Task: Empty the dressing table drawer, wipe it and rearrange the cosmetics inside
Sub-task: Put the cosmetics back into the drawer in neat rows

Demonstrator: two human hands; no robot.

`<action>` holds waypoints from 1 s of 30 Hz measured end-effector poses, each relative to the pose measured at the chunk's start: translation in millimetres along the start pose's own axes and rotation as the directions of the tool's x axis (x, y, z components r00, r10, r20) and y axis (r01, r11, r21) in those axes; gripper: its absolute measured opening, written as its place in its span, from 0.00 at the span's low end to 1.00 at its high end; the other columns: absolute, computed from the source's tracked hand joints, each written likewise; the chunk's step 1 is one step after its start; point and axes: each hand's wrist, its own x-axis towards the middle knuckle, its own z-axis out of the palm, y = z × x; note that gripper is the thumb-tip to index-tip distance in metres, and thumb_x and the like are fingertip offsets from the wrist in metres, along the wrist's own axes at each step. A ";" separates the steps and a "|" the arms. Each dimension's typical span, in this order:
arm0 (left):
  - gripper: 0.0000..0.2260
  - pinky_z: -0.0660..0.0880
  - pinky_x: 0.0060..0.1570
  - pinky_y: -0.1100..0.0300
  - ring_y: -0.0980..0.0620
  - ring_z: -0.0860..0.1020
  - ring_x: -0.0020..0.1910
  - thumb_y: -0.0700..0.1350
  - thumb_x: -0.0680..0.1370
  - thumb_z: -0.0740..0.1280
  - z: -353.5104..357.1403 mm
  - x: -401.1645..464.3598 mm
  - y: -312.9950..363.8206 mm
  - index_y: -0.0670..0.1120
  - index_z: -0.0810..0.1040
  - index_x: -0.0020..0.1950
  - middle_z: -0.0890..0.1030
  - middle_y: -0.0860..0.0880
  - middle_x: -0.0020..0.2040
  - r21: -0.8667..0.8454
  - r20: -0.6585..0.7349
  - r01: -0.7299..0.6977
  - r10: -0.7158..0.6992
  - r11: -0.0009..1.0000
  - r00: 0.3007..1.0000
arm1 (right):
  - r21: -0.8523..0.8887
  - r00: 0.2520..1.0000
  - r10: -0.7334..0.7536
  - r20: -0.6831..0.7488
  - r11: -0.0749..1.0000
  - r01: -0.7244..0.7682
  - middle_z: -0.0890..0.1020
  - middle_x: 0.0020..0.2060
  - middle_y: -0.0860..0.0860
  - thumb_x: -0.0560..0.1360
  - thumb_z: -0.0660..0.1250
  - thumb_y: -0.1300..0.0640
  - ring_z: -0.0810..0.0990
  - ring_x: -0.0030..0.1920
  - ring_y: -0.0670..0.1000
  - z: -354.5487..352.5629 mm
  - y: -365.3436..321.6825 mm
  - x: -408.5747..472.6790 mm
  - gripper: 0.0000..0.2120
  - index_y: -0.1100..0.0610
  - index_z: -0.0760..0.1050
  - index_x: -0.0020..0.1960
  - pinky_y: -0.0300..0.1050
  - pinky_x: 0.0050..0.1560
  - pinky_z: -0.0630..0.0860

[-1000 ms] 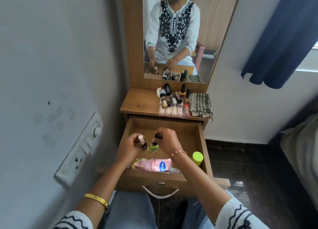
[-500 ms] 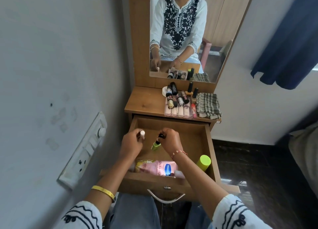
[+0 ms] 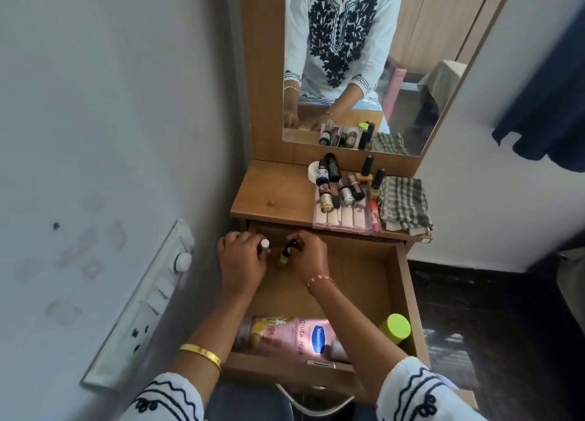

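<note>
The wooden drawer (image 3: 406,281) is pulled out under the dressing table top (image 3: 269,195). At its back left corner, my left hand (image 3: 242,265) grips a small bottle with a white cap (image 3: 264,245). My right hand (image 3: 308,256) pinches the black cap of a small green bottle (image 3: 283,260). Near the drawer's front lies a pink lotion bottle (image 3: 294,336) on its side. A container with a lime-green lid (image 3: 395,328) stands at the front right corner.
On the table top sit several lipsticks and small bottles on a clear pink case (image 3: 343,199), with a folded checked cloth (image 3: 403,203) to their right. A mirror (image 3: 357,59) rises behind. A switch panel (image 3: 148,297) is on the left wall.
Both hands, with their small bottles, have moved toward the back left corner of the drawer. The camera has tilted so the drawer sits lower in view.
</note>
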 end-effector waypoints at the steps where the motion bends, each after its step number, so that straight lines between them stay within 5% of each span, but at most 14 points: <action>1: 0.09 0.70 0.51 0.49 0.42 0.76 0.49 0.43 0.69 0.73 1.4 1.0 -2.2 0.46 0.82 0.48 0.82 0.46 0.45 0.007 0.011 0.011 -0.011 1.000 1.000 | -0.003 1.000 -0.017 0.005 1.000 0.017 0.80 0.54 0.55 0.73 0.65 0.69 0.78 0.56 0.51 1.1 0.5 1.6 0.13 0.59 0.78 0.55 0.34 0.52 0.72; 9: 0.11 0.67 0.62 0.49 0.42 0.68 0.63 0.44 0.73 0.69 1.8 -4.2 -7.6 0.45 0.81 0.53 0.75 0.43 0.60 -0.059 0.138 0.128 -0.119 0.990 0.983 | 0.014 0.998 -0.050 0.045 0.999 0.049 0.81 0.53 0.55 0.74 0.64 0.68 0.78 0.55 0.51 16.8 -4.9 9.6 0.12 0.59 0.77 0.55 0.33 0.49 0.70; 14: 0.11 0.51 0.73 0.45 0.42 0.55 0.74 0.45 0.75 0.66 -5.1 -9.5 -9.9 0.48 0.80 0.57 0.66 0.43 0.71 -0.017 0.247 0.157 -0.148 0.987 0.957 | 0.022 0.992 -0.080 0.095 0.997 0.078 0.80 0.55 0.55 0.75 0.64 0.67 0.78 0.56 0.51 24.0 -9.5 12.2 0.12 0.59 0.77 0.56 0.33 0.51 0.71; 20: 0.11 0.45 0.73 0.40 0.43 0.49 0.76 0.48 0.75 0.67 -11.7 -11.3 -12.5 0.49 0.80 0.56 0.61 0.43 0.74 -0.002 0.325 0.171 -0.161 0.985 0.932 | 0.021 0.982 -0.119 0.144 0.993 0.117 0.81 0.54 0.55 0.75 0.64 0.67 0.78 0.56 0.51 29.3 -16.1 13.3 0.12 0.59 0.77 0.57 0.37 0.53 0.73; 30: 0.13 0.53 0.72 0.41 0.42 0.53 0.75 0.45 0.75 0.66 -4.3 -13.1 -18.8 0.47 0.78 0.59 0.63 0.43 0.73 -0.079 0.338 0.185 -0.148 0.980 0.929 | 0.020 0.965 -0.122 0.233 0.993 0.121 0.81 0.54 0.56 0.74 0.65 0.68 0.78 0.57 0.52 30.4 -25.8 18.7 0.13 0.61 0.77 0.57 0.39 0.55 0.74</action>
